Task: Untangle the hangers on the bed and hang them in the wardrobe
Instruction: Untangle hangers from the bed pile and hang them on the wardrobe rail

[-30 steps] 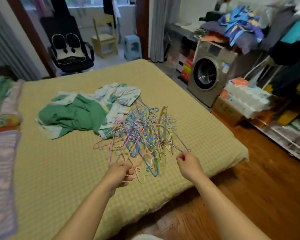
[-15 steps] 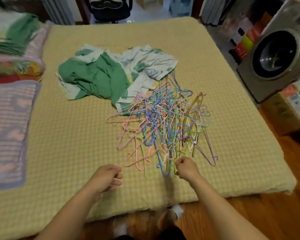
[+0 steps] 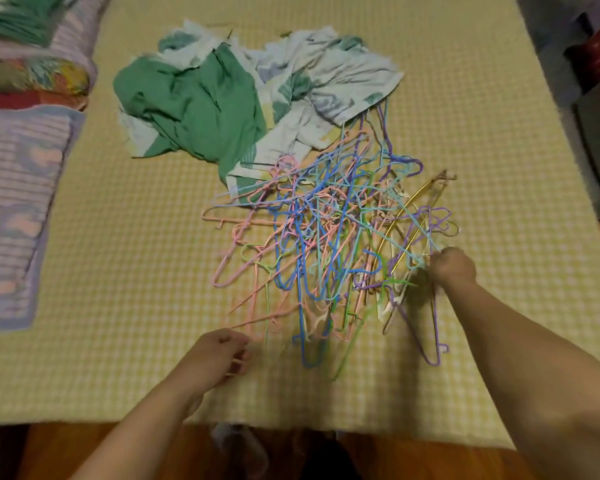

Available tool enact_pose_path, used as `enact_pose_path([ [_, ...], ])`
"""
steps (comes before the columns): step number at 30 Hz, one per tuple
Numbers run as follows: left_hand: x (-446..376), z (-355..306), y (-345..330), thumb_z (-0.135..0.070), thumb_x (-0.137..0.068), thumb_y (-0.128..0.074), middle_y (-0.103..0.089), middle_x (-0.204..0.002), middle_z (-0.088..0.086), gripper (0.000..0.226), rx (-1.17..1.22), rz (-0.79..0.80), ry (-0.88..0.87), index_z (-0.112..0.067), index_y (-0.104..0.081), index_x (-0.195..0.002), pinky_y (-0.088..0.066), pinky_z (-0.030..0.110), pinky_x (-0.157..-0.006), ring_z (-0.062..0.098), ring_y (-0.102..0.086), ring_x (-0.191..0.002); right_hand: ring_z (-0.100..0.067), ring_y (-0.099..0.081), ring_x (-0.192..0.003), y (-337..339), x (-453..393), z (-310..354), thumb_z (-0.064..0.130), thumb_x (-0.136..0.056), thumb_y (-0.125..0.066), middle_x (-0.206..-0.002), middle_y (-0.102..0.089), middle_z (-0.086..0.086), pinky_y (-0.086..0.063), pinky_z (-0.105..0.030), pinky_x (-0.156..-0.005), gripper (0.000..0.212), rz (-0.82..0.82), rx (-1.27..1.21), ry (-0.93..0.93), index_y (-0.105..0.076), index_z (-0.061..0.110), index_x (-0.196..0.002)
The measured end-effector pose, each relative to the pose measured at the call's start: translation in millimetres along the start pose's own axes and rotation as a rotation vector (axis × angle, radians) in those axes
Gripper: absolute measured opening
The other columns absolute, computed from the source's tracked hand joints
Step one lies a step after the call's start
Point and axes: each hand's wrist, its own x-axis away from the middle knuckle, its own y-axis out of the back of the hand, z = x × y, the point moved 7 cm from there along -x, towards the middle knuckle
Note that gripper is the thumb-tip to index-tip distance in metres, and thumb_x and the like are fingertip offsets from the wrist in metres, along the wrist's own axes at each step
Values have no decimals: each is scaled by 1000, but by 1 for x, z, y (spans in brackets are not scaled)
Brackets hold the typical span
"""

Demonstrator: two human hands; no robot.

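- A tangled heap of thin coloured wire hangers (image 3: 329,237) lies mid-bed on the yellow checked bedspread (image 3: 136,271); beside a crumpled green-and-white cloth (image 3: 222,98).
- Left hand (image 3: 215,358) pinches a pink wire; right hand (image 3: 452,265) grips strands at the heap's right edge; pulling hard would likely drag the whole knot or tighten it.

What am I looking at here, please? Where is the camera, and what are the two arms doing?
There is no machine: a person wears the camera on the head, looking down at their own arms. On the bed lies a tangled pile of coloured hangers, beside a crumpled green and white cloth. The left hand pinches a thin pink hanger at the pile's near edge. The right hand grips wires on the pile's right side. Folded bedding lies at the left.
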Motion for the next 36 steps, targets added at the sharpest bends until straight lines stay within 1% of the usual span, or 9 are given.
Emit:
enact_pose_path([
  [4,12,-16,-31,-15,-99,-52,-65,-73,2,19,39,30,12,-3,-65,-109,-44,29,-68,19,-60,-61,-37,-66,-93,30,24,9,26,-94,-52,-92,-72,-16,-47,-33,-77,25,-49,-356,123,-72,17,-82],
  [7,24,-30,-48,-11,-99,-52,-62,-74,7,22,69,70,7,3,-64,-112,-43,25,-58,20,-58,-57,-33,-68,-71,60,59,-5,36,-84,-46,-67,-67,-2,-57,-53,-72,25,-128,-553,134,-65,25,-72],
  [15,77,-95,-86,-14,-97,-55,-66,-83,7,19,185,215,-103,-4,-64,-111,-47,23,-48,15,-61,-58,-24,-72,-63,164,151,-13,42,-89,-37,-73,-70,7,-57,-57,-69,31,-361,-716,225,-64,31,-79],
  [19,92,-133,-111,-17,-99,-55,-71,-95,10,21,229,304,-186,-4,-66,-110,-57,40,-79,22,-67,-75,-19,-72,-73,192,175,31,33,-96,-38,-84,-69,6,-58,-52,-74,28,-388,-873,386,-61,24,-84],
  [24,99,-163,-125,-44,-88,-67,-70,-103,1,29,405,391,-257,-19,-72,-103,-55,38,-80,17,-65,-99,-11,-60,-94,122,242,95,28,-102,-41,-102,-61,7,-43,-25,-79,18,-138,-723,650,-58,25,-106],
  [27,90,-164,-100,-45,-81,-72,-67,-87,3,30,564,354,-262,-18,-71,-93,-51,30,-66,15,-63,-76,1,-51,-110,56,302,118,18,-105,-40,-120,-54,8,-38,-17,-91,25,93,-601,840,-53,19,-126],
  [31,58,-106,-28,-14,-91,-64,-57,-74,8,5,684,50,-176,-12,-64,-86,-52,27,-53,14,-57,-57,-8,-32,-141,-17,351,125,28,-105,-37,-149,-43,-1,-19,-18,-118,43,483,-343,1207,-47,12,-143],
  [33,55,-67,2,0,-93,-53,-51,-70,6,16,708,-63,-135,-14,-59,-98,-55,28,-52,13,-53,-54,-15,-53,-125,-32,317,118,39,-100,-39,-130,-61,1,-37,-30,-111,41,449,-391,1003,-64,19,-124],
  [36,56,-8,42,-1,-94,-54,-51,-68,4,25,649,-218,-81,-18,-54,-113,-55,32,-62,14,-51,-59,-34,-65,-93,-69,197,81,30,-91,-47,-88,-63,-6,-51,-36,-73,26,281,-407,363,-65,12,-95],
])
